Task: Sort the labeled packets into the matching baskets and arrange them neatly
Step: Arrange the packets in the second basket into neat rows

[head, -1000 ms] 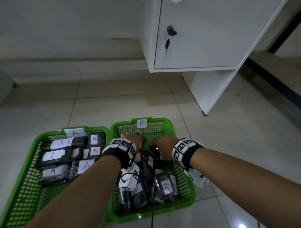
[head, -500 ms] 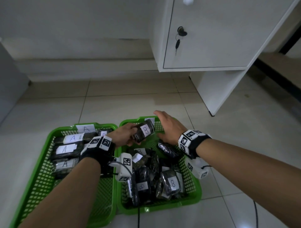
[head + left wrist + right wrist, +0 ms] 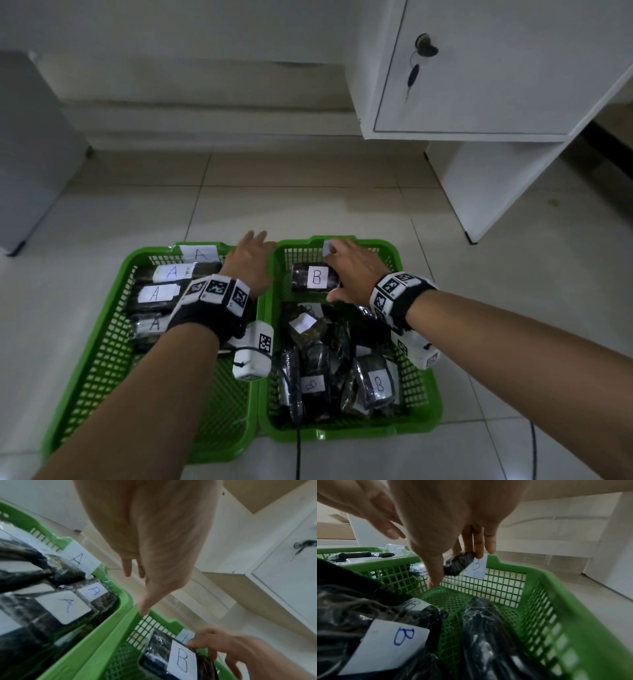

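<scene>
Left hand [image 3: 248,260] flat, fingers straight, right hand [image 3: 352,274] pinching, arms forward

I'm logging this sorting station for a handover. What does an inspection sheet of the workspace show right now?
Surface: pale tiled floor.
Job's things: green plastic basket tagged A with flat rows of dark A packets; green plastic basket tagged B with jumbled B packets.
Clutter: nothing seen.
Grip: left hand open over the basket rims; right hand pinches a dark B-labelled packet.
Cables: black cable on the floor.
Surroundings: white cabinet, key in lock.

White cabinet [image 3: 479,68], key [image 3: 412,77] in lock; tiled floor [image 3: 308,205].
</scene>
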The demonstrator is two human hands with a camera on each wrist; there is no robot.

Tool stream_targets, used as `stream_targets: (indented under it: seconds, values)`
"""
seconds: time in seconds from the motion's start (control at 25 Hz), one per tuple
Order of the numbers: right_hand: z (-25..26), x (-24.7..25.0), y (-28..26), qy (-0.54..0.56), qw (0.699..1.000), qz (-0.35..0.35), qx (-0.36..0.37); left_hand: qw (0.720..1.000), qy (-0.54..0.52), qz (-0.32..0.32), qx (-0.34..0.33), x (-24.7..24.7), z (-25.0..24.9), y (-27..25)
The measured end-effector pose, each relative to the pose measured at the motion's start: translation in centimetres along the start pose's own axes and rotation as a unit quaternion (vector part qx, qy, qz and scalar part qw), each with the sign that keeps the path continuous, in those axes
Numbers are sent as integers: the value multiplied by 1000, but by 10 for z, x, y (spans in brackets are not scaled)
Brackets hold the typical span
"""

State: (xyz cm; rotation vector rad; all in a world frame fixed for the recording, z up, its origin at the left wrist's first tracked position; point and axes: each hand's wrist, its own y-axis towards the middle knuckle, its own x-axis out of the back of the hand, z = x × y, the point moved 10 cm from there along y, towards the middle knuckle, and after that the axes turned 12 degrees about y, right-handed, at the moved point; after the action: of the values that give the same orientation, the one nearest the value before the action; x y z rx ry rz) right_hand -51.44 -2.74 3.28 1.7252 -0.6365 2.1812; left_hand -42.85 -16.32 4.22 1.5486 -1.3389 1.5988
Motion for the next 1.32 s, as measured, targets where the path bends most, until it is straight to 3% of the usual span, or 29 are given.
stream_targets:
  seconds: [0.08,0.12,0.32,0.48,0.6,0.84,0.92,1.0,1.12,1.24,1.32]
  values:
    - [6,-14,12,-23,1000,15,-4,996,1,93,9,-29,1,-9]
    - [9,-21,18,-28,999,24,-6,994,-26,104,9,-36,-1,-14]
    - [8,-42,41,-22,999,33,-34,995,-66,76,2,-34,-3,-19]
    - [4,-56,48,41,997,51,-42,996,29,79,2,-38,1,-10]
    - [0,-59,45,97,994,42,-39,996,44,77,4,-41,3,-7]
    - [6,-46,29,45,999,7,-15,996,44,73,7,-44,1,-5]
    - [9,-46,22,94,994,38,-29,997,44,66,8,-45,-2,-6]
    - [10,-61,12,145,980,122,-63,998,36,56,8,-45,-5,-8]
    - [18,-77,0,78,975,198,-57,998,28,54,15,-44,-5,-7]
    - [18,-69,1,132,973,175,-70,999,22,37,4,-36,-7,-10]
    - [11,-54,2,214,961,148,-98,999,-47,-18,-13,-22,-9,-15]
